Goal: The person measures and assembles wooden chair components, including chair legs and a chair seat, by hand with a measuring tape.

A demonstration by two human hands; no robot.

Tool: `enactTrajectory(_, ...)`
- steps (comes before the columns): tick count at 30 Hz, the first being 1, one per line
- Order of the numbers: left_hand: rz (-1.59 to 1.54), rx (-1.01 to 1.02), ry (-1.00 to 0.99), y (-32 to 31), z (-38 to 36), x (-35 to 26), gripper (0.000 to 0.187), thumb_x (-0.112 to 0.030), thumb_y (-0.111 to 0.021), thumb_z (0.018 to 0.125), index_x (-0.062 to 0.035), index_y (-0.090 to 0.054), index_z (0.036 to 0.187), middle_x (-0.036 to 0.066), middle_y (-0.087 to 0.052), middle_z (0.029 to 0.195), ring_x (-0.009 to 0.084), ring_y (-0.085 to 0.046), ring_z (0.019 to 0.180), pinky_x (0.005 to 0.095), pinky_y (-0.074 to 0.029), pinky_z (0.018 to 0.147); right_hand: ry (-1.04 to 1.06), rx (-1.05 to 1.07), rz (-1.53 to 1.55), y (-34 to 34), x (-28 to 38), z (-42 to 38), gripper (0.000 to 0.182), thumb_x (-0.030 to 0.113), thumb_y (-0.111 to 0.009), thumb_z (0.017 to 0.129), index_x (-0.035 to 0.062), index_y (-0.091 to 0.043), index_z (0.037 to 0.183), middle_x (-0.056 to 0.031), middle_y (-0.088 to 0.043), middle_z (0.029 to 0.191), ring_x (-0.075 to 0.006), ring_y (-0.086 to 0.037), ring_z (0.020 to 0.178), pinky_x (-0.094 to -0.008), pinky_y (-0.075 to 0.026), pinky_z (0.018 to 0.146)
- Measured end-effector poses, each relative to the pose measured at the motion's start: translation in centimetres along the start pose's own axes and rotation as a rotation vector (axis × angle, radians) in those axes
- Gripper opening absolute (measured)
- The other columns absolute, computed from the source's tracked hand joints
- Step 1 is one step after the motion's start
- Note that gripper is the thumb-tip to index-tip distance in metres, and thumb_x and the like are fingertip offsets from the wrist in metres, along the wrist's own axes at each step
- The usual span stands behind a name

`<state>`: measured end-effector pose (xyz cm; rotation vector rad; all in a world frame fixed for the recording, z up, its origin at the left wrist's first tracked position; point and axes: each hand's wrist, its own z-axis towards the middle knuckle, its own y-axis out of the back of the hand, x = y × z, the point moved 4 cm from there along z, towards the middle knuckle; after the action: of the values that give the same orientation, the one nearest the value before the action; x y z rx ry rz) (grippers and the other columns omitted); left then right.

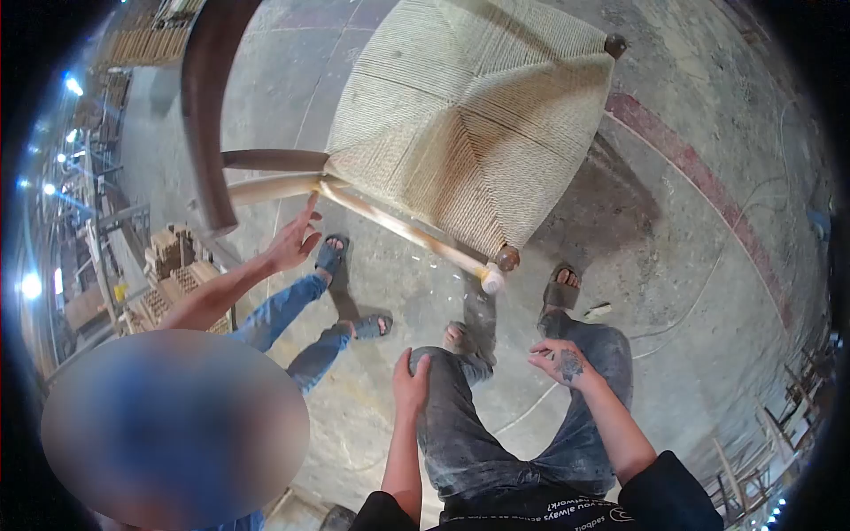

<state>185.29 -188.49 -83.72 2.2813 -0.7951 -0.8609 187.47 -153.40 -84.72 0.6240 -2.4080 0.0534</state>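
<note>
My left hand (412,381) rests against my left knee, its fingers lying flat on the dark trousers. Above my other thigh, my right hand (561,360), tattooed on the back, has its fingers bent and drawn together; whether anything is between them is too small to make out. In front of me a chair with a woven cord seat (460,115) and dark wooden parts lies tipped. Its pale rail (407,232) runs along the near side, ending by a round knob (507,257). Neither of my hands touches the chair.
At the left another person, in jeans and sandals, reaches a hand (292,241) to the chair's frame joint. Stacked wooden pieces (181,283) stand beyond that person. A red line (699,168) and a thin cable (691,310) cross the floor at the right.
</note>
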Motion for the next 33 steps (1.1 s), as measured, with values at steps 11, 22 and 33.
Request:
enactTrajectory(11, 0.265, 0.324, 0.108, -2.3, -21.1, -1.5, 0.092, -0.053, -0.064, 0.085, -0.0076, -0.020, 0.151, 0.030, -0.025, 0.151, 0.0483, -0.031, 0.135, 0.0526, -0.035, 0.107, -0.211, -0.135, 0.280, -1.7, 1.3, -12.6, 0.029, 0.026, -0.069, 0.088, 0.0027, -0.068, 0.106, -0.0093, -0.069, 0.085, -0.0146, -0.066, 0.069, -0.0274, -0.052, 0.063)
enactTrajectory(22, 0.227, 0.567, 0.073, -3.5, -27.6, 5.2, 0.088, -0.059, -0.057, 0.087, -0.0146, -0.019, 0.153, 0.026, -0.019, 0.154, 0.0464, -0.028, 0.138, 0.0664, -0.036, 0.100, -0.273, -0.146, 0.294, -5.8, 0.6, -18.9, 0.024, 0.024, -0.069, 0.089, 0.0043, -0.068, 0.103, -0.0058, -0.068, 0.076, -0.0107, -0.063, 0.064, -0.0259, -0.051, 0.059)
enactTrajectory(33, 0.382, 0.716, 0.236, -1.1, -29.1, 9.8, 0.114, -0.071, -0.061, 0.075, -0.0002, -0.014, 0.151, 0.033, -0.042, 0.138, 0.0426, -0.050, 0.123, 0.0500, -0.043, 0.100, 0.136, -0.219, -0.441, -15.1, 1.8, -24.9, 0.023, 0.027, -0.070, 0.080, 0.0134, -0.070, 0.099, -0.0090, -0.064, 0.081, -0.0277, -0.065, 0.083, -0.0384, -0.052, 0.074)
